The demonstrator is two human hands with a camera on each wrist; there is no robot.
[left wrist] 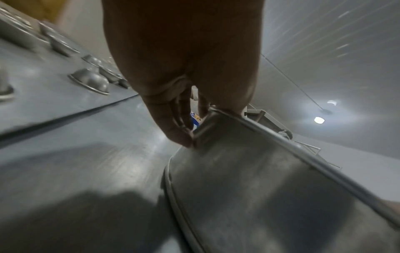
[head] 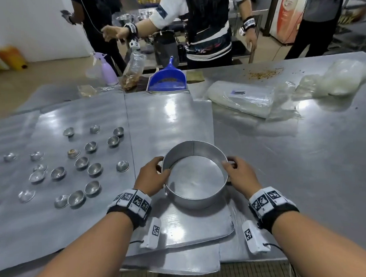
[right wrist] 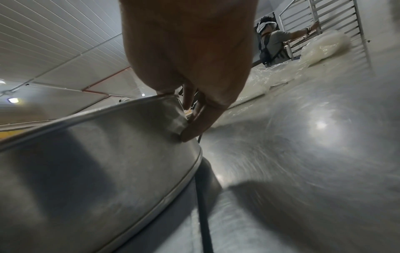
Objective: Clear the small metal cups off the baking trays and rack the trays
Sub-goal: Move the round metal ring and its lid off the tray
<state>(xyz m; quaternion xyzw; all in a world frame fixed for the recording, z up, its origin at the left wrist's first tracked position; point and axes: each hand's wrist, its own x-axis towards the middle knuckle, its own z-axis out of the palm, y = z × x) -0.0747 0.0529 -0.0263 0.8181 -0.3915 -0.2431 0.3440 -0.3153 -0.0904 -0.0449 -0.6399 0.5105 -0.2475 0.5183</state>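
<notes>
A round, empty metal pan (head: 197,201) sits on a flat baking tray (head: 170,117) in front of me. My left hand (head: 156,177) grips the pan's left rim, thumb over the edge. On the opposite rim my right hand (head: 234,173) grips the same way. In the left wrist view the left hand (left wrist: 184,119) pinches the pan wall (left wrist: 270,196). The right wrist view shows the right hand (right wrist: 190,111) holding the pan rim (right wrist: 108,162). Several small metal cups (head: 81,162) lie scattered over the left baking tray (head: 44,219).
A blue dustpan (head: 167,77), a lilac spray bottle (head: 106,70) and a bag of crumbs (head: 132,73) stand at the table's far edge. Plastic bags (head: 245,99) lie at the back right. People stand beyond the table. A metal tray rack (right wrist: 337,22) appears behind.
</notes>
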